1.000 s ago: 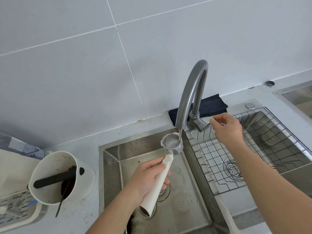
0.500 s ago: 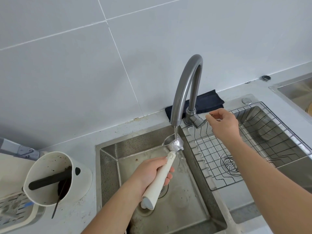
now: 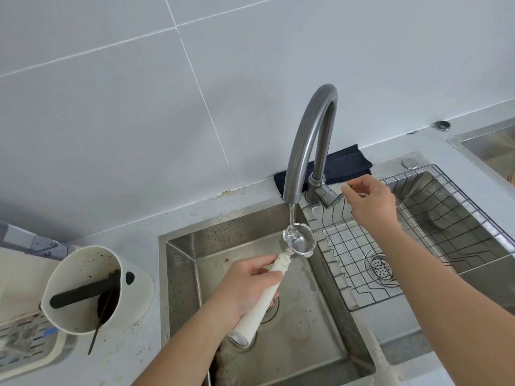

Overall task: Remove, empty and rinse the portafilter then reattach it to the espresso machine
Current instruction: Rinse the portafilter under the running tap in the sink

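Left hand point(image 3: 245, 285), fingers wrapped round the white handle of the portafilter point(image 3: 274, 280). Handle runs up and to the right from the palm; its capped end points down toward the sink's near edge. Metal basket head is out past the fingertips, open side up, held over the left sink basin point(image 3: 320, 330) and directly under the faucet point(image 3: 309, 140) spout. A thin stream of water point(image 3: 291, 218) falls from the spout into the basket; water pooled and glinting inside it.

Right hand point(image 3: 367, 201) at the faucet lever point(image 3: 330, 196), near the base of the gooseneck. Thumb and forefinger pinched together just beside the lever's end; cannot tell whether they actually touch it. Other fingers loosely curled.

Right sink basin point(image 3: 434, 190) holds a wire rack point(image 3: 362, 263); a round drain strainer point(image 3: 380, 267) shows through the wires. Dark folded cloth point(image 3: 340, 165) lies on the bench behind the faucet, against the tiled wall.

Left of the sink, on the bench: white knock box point(image 3: 131, 293), round, with a black bar point(image 3: 83, 291) across its mouth and dark grounds staining the inside. A thin dark stick leans out of it toward the bench's near edge. Slotted drip tray point(image 3: 25, 341) at the far left edge, partly cut off.
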Demonstrator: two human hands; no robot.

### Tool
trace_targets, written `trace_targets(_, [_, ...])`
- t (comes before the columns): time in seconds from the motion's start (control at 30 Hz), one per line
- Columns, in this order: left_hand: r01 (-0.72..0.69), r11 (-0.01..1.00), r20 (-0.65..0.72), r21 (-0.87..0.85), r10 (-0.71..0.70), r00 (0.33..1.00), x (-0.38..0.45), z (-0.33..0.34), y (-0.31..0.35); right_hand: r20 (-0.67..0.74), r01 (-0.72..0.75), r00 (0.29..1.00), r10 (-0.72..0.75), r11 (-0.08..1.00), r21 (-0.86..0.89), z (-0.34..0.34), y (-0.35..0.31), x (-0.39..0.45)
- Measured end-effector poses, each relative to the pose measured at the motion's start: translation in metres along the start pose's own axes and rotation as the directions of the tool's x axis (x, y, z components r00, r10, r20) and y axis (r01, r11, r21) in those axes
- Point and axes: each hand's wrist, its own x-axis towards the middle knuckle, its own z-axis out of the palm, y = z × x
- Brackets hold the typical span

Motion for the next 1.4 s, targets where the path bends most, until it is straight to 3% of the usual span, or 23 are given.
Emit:
trace_targets(0.3, [-0.162,0.945,-0.061,0.285,0.187,0.98,-0.001,-0.004,0.0,0.003,0.0,1.0,0.0,1.0,0.017,0.0,0.0,0.001])
trace_targets(0.5, [-0.183,0.915,-0.066,0.359,0.221,0.973,0.005,0.0,0.011,0.003,0.005,1.0,-0.005,0.999,0.031,0.0,0.003,0.001])
trace_targets(1.1, [-0.01,0.996,-0.109,0.088,0.02,0.994,0.013,-0.019,-0.001,-0.006,0.01,1.0,-0.01,1.0,0.006,0.001,0.003,0.001])
trace_targets(1.4, [-0.174,0.858,-0.147,0.483,0.276,0.95,0.01,-0.03,-0.003,-0.022,0.017,1.0,-0.017,1.0,-0.003,0.002,0.002,0.001])
